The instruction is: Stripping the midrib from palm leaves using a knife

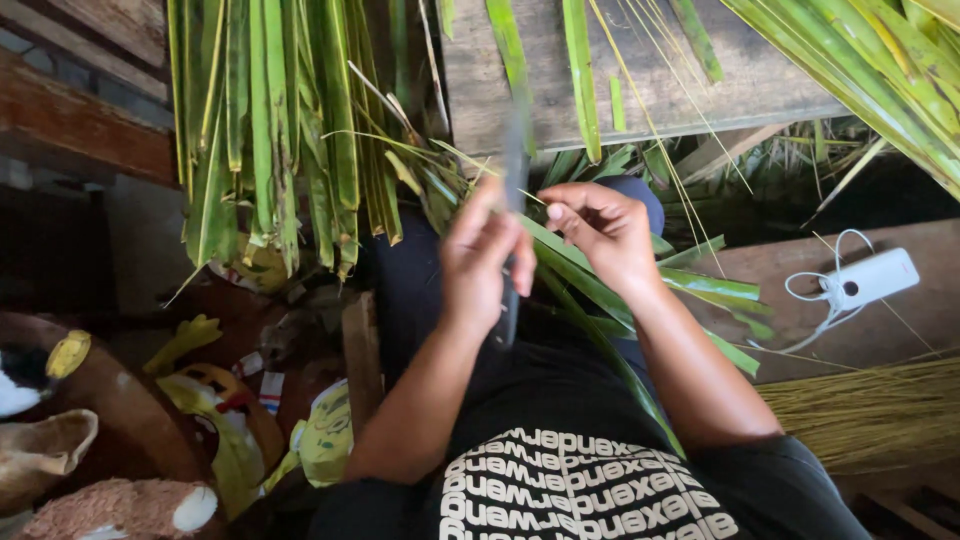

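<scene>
I see my left hand [485,262] gripping a knife [512,250] beside my right hand [600,232] pinching 1 palm leaf [640,285]; a slip could cut those fingers.

Glossy, smooth green palm leaves [270,130] hang over rough, matt grey wooden planks [640,70]; a smooth white plastic power bank [872,277] rests on matt brown wood beside dry, stiff leaf ribs [860,410].

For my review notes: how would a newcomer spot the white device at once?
Start at the wooden board beside the person's right arm. On it lies a white power bank, an oblong block with a looped white cable attached. It is the only white thing among green leaves and straw-coloured sticks.
</scene>
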